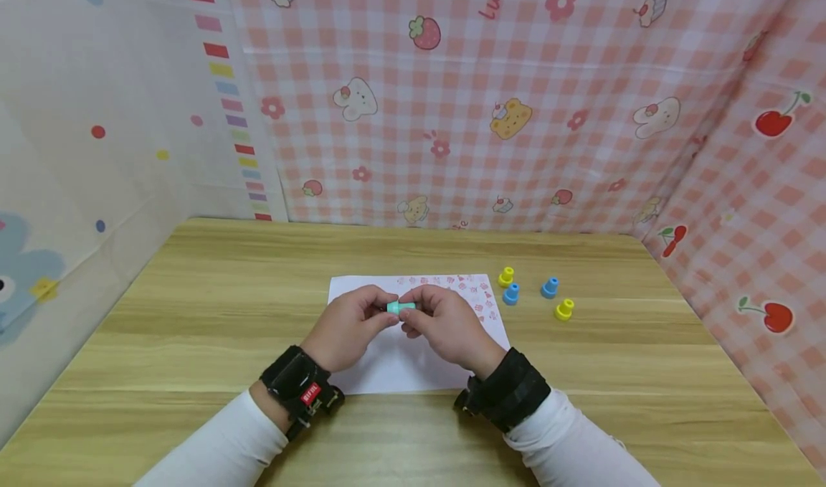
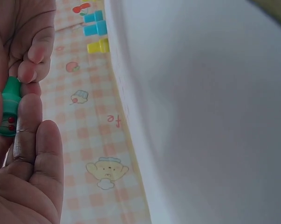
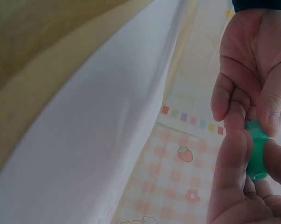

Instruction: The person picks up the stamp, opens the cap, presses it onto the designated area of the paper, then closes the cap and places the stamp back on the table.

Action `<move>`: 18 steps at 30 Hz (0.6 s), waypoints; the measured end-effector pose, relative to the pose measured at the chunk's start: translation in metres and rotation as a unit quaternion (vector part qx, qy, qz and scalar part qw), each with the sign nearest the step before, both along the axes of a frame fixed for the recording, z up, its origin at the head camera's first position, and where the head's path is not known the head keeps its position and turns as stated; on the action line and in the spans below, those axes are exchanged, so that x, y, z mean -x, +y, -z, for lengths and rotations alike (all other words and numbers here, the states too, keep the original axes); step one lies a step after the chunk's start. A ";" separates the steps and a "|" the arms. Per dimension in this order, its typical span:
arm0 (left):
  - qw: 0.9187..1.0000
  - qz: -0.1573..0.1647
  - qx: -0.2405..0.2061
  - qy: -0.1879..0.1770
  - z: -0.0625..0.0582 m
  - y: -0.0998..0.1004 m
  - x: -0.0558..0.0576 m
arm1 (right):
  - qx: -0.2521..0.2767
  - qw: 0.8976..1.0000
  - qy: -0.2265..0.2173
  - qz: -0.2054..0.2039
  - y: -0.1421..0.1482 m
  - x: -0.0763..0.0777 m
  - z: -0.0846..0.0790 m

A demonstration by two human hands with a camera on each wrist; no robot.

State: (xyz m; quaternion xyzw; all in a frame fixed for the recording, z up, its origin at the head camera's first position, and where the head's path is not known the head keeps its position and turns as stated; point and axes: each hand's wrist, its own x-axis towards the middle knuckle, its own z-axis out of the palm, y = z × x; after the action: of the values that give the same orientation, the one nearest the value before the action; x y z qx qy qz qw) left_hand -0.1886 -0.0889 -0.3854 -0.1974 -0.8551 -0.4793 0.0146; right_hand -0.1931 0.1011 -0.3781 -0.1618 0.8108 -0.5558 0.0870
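Observation:
Over the white paper [image 1: 381,369], both hands meet at a small green stamp [image 1: 401,307] held lying sideways. My left hand [image 1: 348,329] pinches its left end between thumb and fingers. The right end is pinched by my right hand [image 1: 452,325]. In the left wrist view, red cherries show on the wider part of the stamp [image 2: 10,116]; fingers cover some of it. The right wrist view shows the green stamp [image 3: 257,158] between the fingertips of both hands. Small red prints [image 1: 461,282] run along the paper's top and right edges.
Right of the paper stand two yellow stamps, one at the back [image 1: 506,277] and one nearer [image 1: 564,310], and two blue stamps, one left [image 1: 511,294] and one right [image 1: 550,287]. A wooden table [image 1: 193,315] lies beneath, with a checked cloth [image 1: 452,171] behind it.

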 end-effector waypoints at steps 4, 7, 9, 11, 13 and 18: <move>1.000 -0.001 -0.001 -0.004 0.000 -0.001 0.001 | 0.004 1.000 -0.005 0.002 0.000 -0.001 -0.001; 1.000 -0.001 0.001 -0.006 0.000 -0.001 0.001 | 0.007 1.000 -0.010 0.003 -0.001 -0.002 -0.002; 1.000 0.000 0.000 -0.009 -0.001 -0.002 0.001 | 0.008 1.000 -0.012 0.004 -0.001 -0.003 -0.004; 1.000 0.001 -0.002 -0.010 -0.001 -0.002 0.001 | 0.009 1.000 -0.012 0.003 -0.002 -0.007 -0.011; 1.000 0.002 -0.004 -0.010 -0.002 -0.002 0.001 | 0.010 1.000 -0.012 0.002 -0.003 -0.013 -0.019; 1.000 0.006 -0.006 -0.012 -0.002 -0.003 0.001 | 0.014 1.000 -0.008 -0.003 -0.005 -0.022 -0.035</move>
State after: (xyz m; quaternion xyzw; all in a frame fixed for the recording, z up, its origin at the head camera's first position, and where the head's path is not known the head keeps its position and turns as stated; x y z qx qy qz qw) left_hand -0.1896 -0.0917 -0.3833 -0.1971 -0.8511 -0.4866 0.0025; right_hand -0.1714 0.0964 -0.3434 -0.1611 0.8020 -0.5677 0.0929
